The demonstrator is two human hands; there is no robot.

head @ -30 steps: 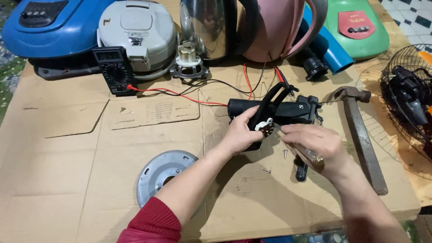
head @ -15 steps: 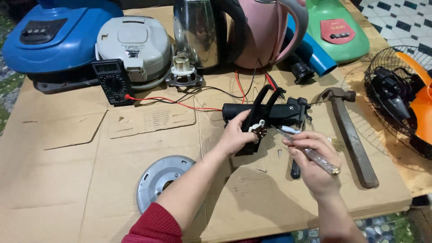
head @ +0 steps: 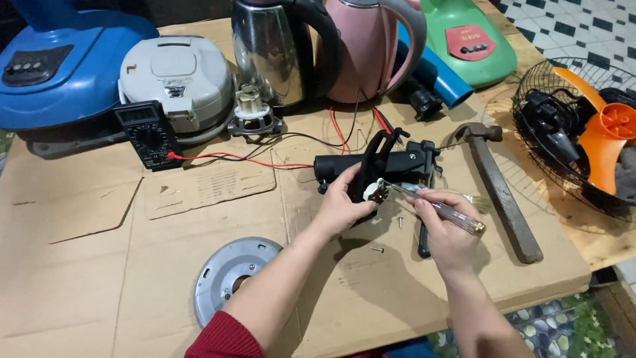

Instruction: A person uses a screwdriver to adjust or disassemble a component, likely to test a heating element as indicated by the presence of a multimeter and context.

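Gripping the black handle part [head: 371, 169] at frame centre, its long axis lying left-right, the left hand [head: 344, 205] clamps it; the right hand [head: 447, 229] pinches a screwdriver [head: 437, 207] pointing upper-left, its tip closer to the part than before.

Two bare forearms reach up from the bottom edge of the view, seen from above. The left arm wears a red sleeve pushed back near the elbow and runs diagonally up and to the right. The left hand [head: 341, 202] is palm-down with fingers curled forward in a grip, thumb tucked toward the right. The right arm enters from the lower right, bare to the wrist. The right hand [head: 445, 229] is loosely fisted, forefinger and thumb pinched together in a pen-like hold, knuckles facing up. The two hands sit close together, fingertips nearly meeting.
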